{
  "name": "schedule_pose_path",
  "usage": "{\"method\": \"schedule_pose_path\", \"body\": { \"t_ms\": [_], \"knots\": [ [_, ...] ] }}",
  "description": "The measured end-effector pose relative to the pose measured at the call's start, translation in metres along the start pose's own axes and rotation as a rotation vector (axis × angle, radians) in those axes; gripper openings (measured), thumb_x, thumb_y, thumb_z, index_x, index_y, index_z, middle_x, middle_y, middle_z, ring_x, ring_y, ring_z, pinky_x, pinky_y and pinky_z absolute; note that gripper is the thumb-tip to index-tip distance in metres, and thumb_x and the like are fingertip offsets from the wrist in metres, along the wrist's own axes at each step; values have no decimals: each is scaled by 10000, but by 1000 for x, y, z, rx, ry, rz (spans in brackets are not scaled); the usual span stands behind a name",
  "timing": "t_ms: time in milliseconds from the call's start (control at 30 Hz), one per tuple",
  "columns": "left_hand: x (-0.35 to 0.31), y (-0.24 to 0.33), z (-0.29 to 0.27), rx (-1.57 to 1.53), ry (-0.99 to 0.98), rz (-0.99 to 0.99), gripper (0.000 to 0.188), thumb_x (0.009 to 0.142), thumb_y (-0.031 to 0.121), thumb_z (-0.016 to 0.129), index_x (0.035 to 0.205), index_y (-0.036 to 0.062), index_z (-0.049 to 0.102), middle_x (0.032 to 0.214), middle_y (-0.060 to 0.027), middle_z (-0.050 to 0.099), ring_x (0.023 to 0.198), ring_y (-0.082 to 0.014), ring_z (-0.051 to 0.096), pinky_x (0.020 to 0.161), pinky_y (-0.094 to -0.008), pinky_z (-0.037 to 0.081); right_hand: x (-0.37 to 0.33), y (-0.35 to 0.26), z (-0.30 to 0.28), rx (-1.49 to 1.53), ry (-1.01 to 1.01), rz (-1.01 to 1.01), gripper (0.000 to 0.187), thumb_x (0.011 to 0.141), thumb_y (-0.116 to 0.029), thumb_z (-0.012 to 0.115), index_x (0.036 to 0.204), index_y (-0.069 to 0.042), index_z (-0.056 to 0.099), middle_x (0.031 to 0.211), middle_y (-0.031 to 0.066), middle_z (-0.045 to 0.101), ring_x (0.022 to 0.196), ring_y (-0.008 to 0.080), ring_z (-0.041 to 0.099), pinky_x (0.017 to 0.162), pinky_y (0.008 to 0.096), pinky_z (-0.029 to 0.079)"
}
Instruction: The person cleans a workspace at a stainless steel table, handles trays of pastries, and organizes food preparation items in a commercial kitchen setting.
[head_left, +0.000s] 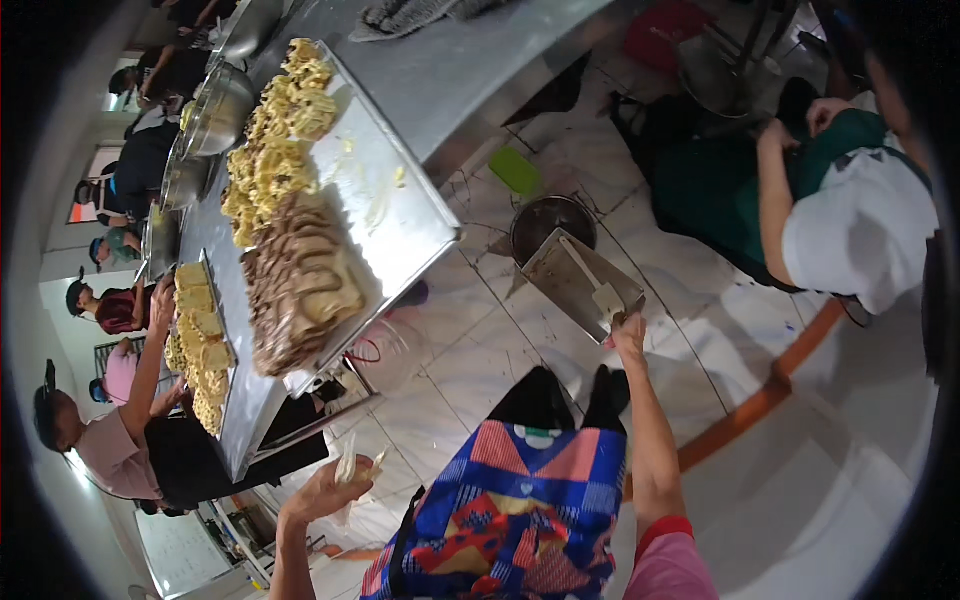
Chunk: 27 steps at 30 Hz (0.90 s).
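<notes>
apron: nearest the camera, patterned in blue and red [500, 520].
table: metal, far left [530, 35], bearing a wide sheet tray [400, 160] with a brown-streaked cake roll [305, 285] on it.
pan place: the metal pan [562, 285] is held out beyond the apron, right of the sheet tray, its far end overlapping a round bucket [535, 210] in this view; whether they touch, i cannot tell.
pan handling: looks stiff and fairly light, probably hard to break; the smears inside suggest a greasy, slippery surface. a firm hold on the near rim should do, though the far end would likely feel heavy from there.
spatula: lies lengthwise in the pan, pale blade toward the near end [588, 270]; probably light and loose, best taken by its handle.
right hand: closed on the pan's near right corner, fingers close by the spatula blade [628, 332]; whether they press on it is unclear.
left hand: near left, fingers curled and pinching a crumpled wrap [325, 492].
crumpled wrap: pale, seemingly soft and almost weightless, easily torn [346, 463]; a light pinch looks enough.
</notes>
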<state>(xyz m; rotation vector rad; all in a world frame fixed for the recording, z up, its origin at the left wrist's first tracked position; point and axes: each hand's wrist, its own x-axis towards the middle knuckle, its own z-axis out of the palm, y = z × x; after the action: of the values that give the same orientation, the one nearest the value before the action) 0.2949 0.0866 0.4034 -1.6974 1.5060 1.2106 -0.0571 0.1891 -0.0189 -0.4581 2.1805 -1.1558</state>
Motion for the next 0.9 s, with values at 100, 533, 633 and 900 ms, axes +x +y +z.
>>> {"method": "schedule_pose_path", "body": {
  "t_ms": [100, 533, 633, 900],
  "knots": [
    [28, -8, 20, 10, 94, -54, 364, 809, 259, 639, 1099, 53, 562, 858, -61, 607, 745, -136, 554, 694, -298, 462, 42, 30, 65, 107, -12, -98, 594, 841, -55, 444, 1321, 95, 126, 635, 178, 585, 396, 218, 553, 363, 329, 475],
    [70, -6, 35, -275, 170, 94, 394, 828, 180, 628, 1165, 33, 489, 912, -27, 582, 806, -104, 540, 740, -273, 456, 96, 24, 131, -50, -111, 141, 554, 844, -243, 539, 1181, 55, 217, 677, 244, 587, 458, 292, 610, 392, 354, 534],
    [79, -10, 41, -492, 198, 158, 402, 846, 186, 604, 1185, 33, 450, 857, -24, 558, 772, -99, 527, 702, -268, 450, 77, 7, 114, -171, -277, 196, 546, 847, -307, 551, 1214, 11, 301, 692, 195, 606, 493, 260, 624, 412, 359, 520],
    [160, 100, 138, -1536, 271, 453, 288, 893, 249, 560, 1106, 102, 434, 903, -20, 500, 817, -145, 528, 667, -285, 446, -130, -132, 1, 941, -1215, 758, 640, 876, -597, 380, 1364, -184, 341, 1271, 122, 464, 1159, 279, 461, 894, 432, 434]
  ]
}}
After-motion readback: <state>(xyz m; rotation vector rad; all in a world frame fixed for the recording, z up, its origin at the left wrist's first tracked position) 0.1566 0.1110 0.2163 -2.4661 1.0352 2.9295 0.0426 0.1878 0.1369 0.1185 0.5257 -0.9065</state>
